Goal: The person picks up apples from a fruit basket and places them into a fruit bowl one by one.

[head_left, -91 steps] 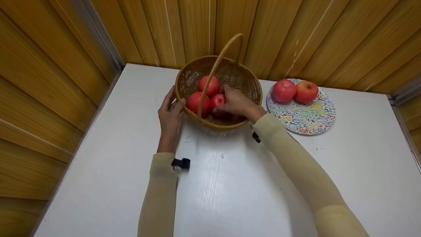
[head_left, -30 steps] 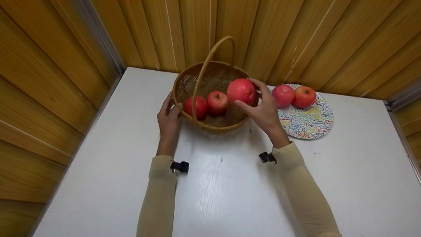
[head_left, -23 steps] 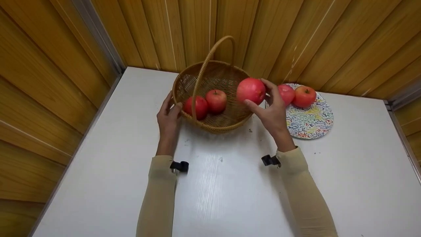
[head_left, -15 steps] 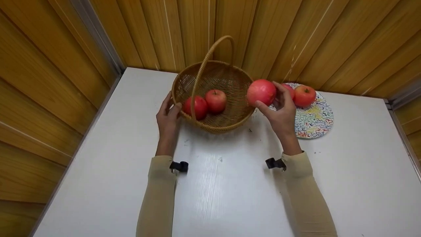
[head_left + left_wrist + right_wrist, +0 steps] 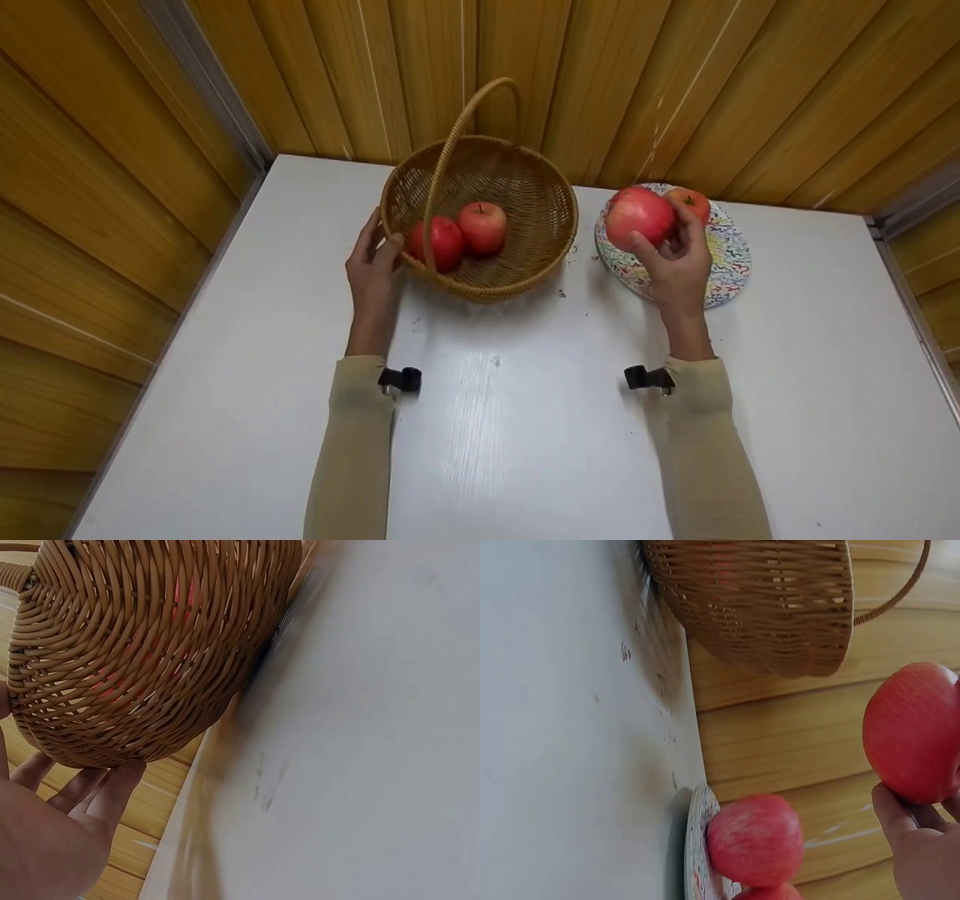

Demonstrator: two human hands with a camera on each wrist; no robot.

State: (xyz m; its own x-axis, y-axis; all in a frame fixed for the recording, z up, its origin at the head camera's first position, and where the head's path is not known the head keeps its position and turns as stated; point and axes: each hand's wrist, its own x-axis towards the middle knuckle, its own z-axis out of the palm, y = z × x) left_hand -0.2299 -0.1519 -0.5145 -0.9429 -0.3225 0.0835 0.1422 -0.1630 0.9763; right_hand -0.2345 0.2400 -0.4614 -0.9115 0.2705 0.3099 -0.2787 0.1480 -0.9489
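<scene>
My left hand [image 5: 371,277] grips the near left rim of a wicker basket [image 5: 536,217], thumb over the edge and fingers against the outer weave. Two red apples, one with its stem up [image 5: 482,229] and one partly behind the handle [image 5: 437,246], lie inside. My right hand [image 5: 681,277] holds a large red apple [image 5: 913,733] between thumb and fingers, raised above a colourful speckled round plate [image 5: 729,266]. On that plate sit two more apples; a pinkish one [image 5: 754,840] is mostly hidden behind the held apple in the head view, and an orange-red one [image 5: 688,202] shows beyond the fingers.
The white table [image 5: 480,450] bears a few small dark marks. Wood-panelled walls [image 5: 555,67] stand behind and to both sides, right at the table's back edge. A tall arched handle [image 5: 457,142] rises over the basket.
My right hand has lifted the apple out of the basket and carried it right, over the plate. The left hand stays at the basket rim; the whole head view has shifted slightly.
</scene>
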